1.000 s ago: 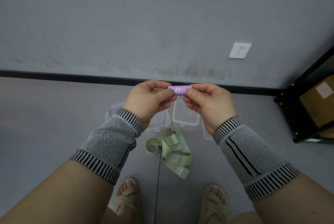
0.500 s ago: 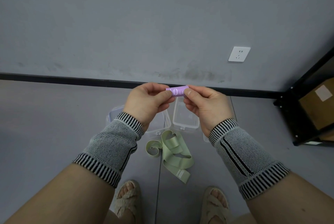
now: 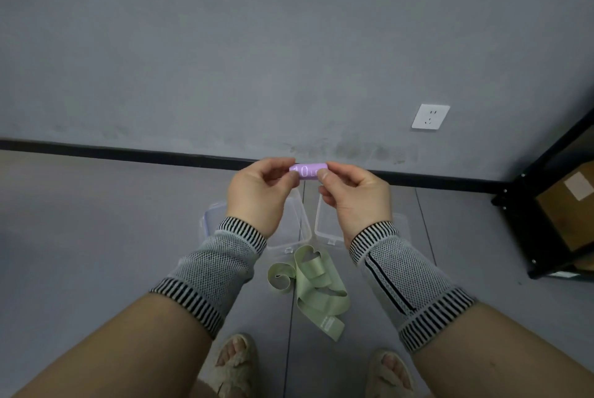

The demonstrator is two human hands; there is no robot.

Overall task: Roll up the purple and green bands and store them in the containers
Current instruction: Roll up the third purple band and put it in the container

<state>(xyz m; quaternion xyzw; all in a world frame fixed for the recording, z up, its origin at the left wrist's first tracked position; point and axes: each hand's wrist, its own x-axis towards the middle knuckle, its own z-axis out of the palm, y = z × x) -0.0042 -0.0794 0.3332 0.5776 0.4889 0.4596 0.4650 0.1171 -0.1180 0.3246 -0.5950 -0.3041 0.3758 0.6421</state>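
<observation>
The purple band (image 3: 307,171) is a tight roll with white print, held level in the air. My left hand (image 3: 260,193) pinches its left end and my right hand (image 3: 353,196) pinches its right end. Below them on the floor stand two clear plastic containers, the left container (image 3: 300,224) and the right container (image 3: 324,224), both partly hidden by my wrists. The green band (image 3: 316,285) lies loose and curled on the floor in front of them, near my feet.
A clear lid (image 3: 209,214) lies left of the containers. A black shelf frame (image 3: 546,205) with a cardboard box (image 3: 572,205) stands at the right. The wall with a white socket (image 3: 430,116) and black skirting is straight ahead.
Both hands have kept their pinch on the purple roll; it has turned a little between the fingers. The view has shifted slightly.
</observation>
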